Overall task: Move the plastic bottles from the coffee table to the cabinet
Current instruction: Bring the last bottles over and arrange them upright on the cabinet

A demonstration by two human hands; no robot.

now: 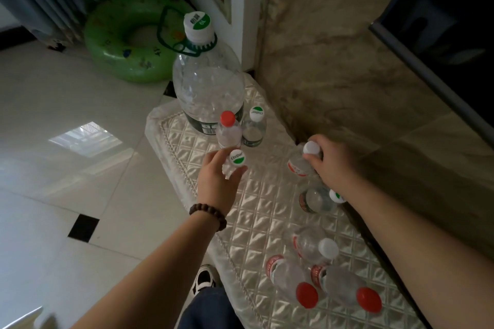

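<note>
We find the cabinet top [267, 208], covered in a quilted cloth, already carrying most of the load. At its far end stand a large water jug [207, 83], a red-capped bottle [228, 128] and a green-and-white-capped bottle [254, 127], all upright. Nearer us, five small plastic bottles lie or lean on the cloth: a green-capped one [318, 199] under the right forearm, a white-capped one [314, 244], and two red-capped ones [290, 279] and [344, 288] side by side. Our left hand [217, 181] is closed around a clear bottle with a green-and-white cap [235, 161], held just beside the upright pair. Our right hand [331, 161] grips a white-capped bottle with a red label [303, 159] near the wall; whether that bottle touches the cloth we cannot tell. The coffee table is not in view, so we cannot confirm what remains there. We judge the task well advanced, with these two bottles at the point of being set down.
</note>
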